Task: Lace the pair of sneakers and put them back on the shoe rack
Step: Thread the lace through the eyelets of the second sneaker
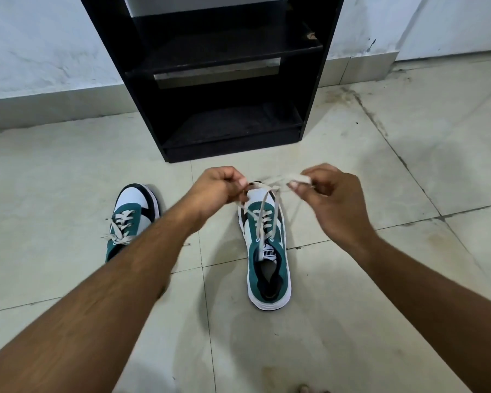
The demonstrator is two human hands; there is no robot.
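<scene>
On the floor before the black shoe rack (210, 80), our left hand (216, 188) and right hand (326, 199) pinch the lace ends (270, 199) above the right-hand sneaker (267, 251), the other sneaker (131, 219) looks tied, so we next cross and knot.

Stained tile floor (380, 307), white wall (40, 38)

The left forearm (142, 251) hid the left sneaker's (131, 214) heel; the frame's top cut the shoe rack (219, 80) off.

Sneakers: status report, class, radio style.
Left hand and right hand each pinch a lace end above right sneaker. Left sneaker laced, on floor. Rack shelves bare, path open.
</scene>
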